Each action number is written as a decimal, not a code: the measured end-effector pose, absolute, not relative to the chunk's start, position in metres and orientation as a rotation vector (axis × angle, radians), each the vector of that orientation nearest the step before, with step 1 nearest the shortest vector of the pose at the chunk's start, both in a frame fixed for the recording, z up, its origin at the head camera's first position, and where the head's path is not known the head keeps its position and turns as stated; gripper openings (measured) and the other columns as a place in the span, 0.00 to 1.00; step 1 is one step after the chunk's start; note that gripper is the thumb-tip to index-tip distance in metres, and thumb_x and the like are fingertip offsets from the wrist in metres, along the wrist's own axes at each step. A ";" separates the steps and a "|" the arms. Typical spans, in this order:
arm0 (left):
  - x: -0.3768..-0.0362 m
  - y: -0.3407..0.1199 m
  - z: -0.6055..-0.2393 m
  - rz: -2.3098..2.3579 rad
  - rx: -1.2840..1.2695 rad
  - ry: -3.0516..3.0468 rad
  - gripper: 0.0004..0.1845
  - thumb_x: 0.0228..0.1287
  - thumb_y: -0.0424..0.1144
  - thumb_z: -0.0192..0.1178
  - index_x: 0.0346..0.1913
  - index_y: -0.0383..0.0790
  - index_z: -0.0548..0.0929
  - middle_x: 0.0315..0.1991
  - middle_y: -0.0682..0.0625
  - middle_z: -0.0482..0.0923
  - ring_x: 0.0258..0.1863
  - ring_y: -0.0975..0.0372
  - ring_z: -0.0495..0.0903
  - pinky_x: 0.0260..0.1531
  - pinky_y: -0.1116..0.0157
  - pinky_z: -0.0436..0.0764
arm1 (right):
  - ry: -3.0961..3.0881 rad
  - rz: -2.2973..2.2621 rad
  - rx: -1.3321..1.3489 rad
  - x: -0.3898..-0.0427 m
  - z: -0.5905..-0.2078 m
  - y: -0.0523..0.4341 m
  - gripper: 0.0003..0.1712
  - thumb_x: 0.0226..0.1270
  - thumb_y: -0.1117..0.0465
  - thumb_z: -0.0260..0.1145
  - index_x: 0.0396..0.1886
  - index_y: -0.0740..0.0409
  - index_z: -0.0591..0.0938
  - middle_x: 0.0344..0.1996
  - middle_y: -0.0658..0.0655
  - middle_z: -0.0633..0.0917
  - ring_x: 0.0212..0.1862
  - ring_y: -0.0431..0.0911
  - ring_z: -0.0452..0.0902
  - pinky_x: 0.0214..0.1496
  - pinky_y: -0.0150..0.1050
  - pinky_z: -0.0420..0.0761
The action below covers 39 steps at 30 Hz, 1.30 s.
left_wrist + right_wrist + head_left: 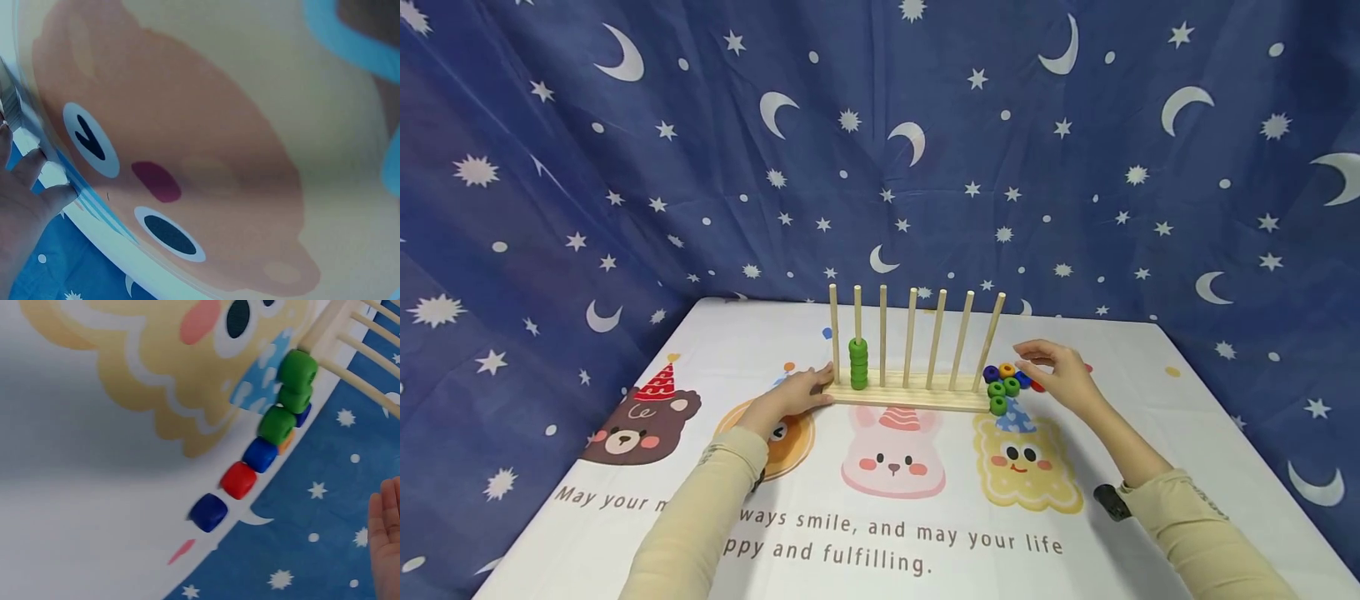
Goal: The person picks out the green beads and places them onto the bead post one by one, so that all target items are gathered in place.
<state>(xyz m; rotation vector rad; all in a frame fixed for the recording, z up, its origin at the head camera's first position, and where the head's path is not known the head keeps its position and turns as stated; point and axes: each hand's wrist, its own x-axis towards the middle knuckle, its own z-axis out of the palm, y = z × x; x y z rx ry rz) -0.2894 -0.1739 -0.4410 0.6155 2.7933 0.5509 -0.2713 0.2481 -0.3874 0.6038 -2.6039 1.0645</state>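
A wooden rack with several upright pegs stands on the table. A stack of green beads sits on its second peg from the left. My left hand lies flat on the cloth, fingertips against the rack's left end; the left wrist view shows its fingers on the printed cloth. Loose beads in green, blue, orange and red lie by the rack's right end. My right hand hovers just above and right of them, fingers relaxed, holding nothing. In the right wrist view green beads, a blue bead and a red bead lie in a row.
The table wears a white cloth printed with cartoon animals and lettering. A blue star-and-moon curtain hangs behind and at both sides. A dark strap sits at my right wrist.
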 end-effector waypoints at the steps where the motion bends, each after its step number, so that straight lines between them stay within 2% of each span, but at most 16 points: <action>1: -0.289 -0.174 -0.441 0.551 0.618 2.799 0.31 0.60 0.48 0.53 0.65 0.41 0.59 0.67 0.45 0.50 0.63 0.40 0.53 0.60 0.45 0.57 | -2.606 1.068 0.598 -0.271 -0.389 0.249 0.16 0.57 0.63 0.62 0.45 0.67 0.77 0.40 0.65 0.82 0.42 0.55 0.78 0.46 0.49 0.77; 8: -0.287 -0.171 -0.443 0.581 0.625 2.814 0.30 0.60 0.46 0.53 0.64 0.41 0.61 0.68 0.46 0.50 0.63 0.41 0.53 0.60 0.46 0.58 | -2.676 1.066 0.540 -0.275 -0.413 0.256 0.17 0.57 0.64 0.62 0.47 0.66 0.76 0.42 0.67 0.81 0.41 0.55 0.78 0.42 0.47 0.79; 13: -0.285 -0.172 -0.445 0.572 0.614 2.818 0.29 0.61 0.46 0.52 0.64 0.40 0.61 0.68 0.46 0.50 0.63 0.41 0.53 0.61 0.47 0.58 | -2.758 1.050 0.476 -0.277 -0.425 0.257 0.18 0.56 0.65 0.63 0.46 0.68 0.77 0.42 0.68 0.81 0.40 0.56 0.79 0.44 0.48 0.79; 18: -0.285 -0.172 -0.444 0.581 0.619 2.812 0.29 0.62 0.45 0.51 0.64 0.39 0.61 0.68 0.45 0.50 0.64 0.41 0.53 0.61 0.46 0.58 | -2.840 1.034 0.414 -0.280 -0.431 0.259 0.18 0.56 0.64 0.63 0.46 0.68 0.76 0.42 0.67 0.80 0.40 0.54 0.78 0.46 0.48 0.77; 25: -0.286 -0.172 -0.443 0.556 0.600 2.808 0.29 0.62 0.47 0.51 0.64 0.40 0.61 0.68 0.47 0.49 0.64 0.42 0.53 0.61 0.47 0.58 | -2.877 0.993 0.374 -0.284 -0.437 0.260 0.18 0.55 0.64 0.64 0.45 0.68 0.77 0.39 0.66 0.81 0.35 0.49 0.76 0.41 0.43 0.78; 34: -0.288 -0.174 -0.445 0.553 0.616 2.827 0.30 0.61 0.47 0.52 0.64 0.41 0.62 0.68 0.46 0.50 0.63 0.41 0.54 0.61 0.46 0.57 | -2.864 0.995 0.361 -0.287 -0.445 0.254 0.19 0.52 0.65 0.64 0.42 0.73 0.75 0.36 0.69 0.80 0.38 0.56 0.77 0.43 0.48 0.78; 39: -0.287 -0.174 -0.444 0.557 0.644 2.825 0.30 0.60 0.47 0.53 0.64 0.39 0.61 0.67 0.45 0.51 0.63 0.41 0.54 0.61 0.47 0.58 | -2.880 0.965 0.296 -0.287 -0.448 0.250 0.20 0.52 0.65 0.65 0.43 0.72 0.75 0.35 0.68 0.80 0.37 0.55 0.77 0.43 0.47 0.78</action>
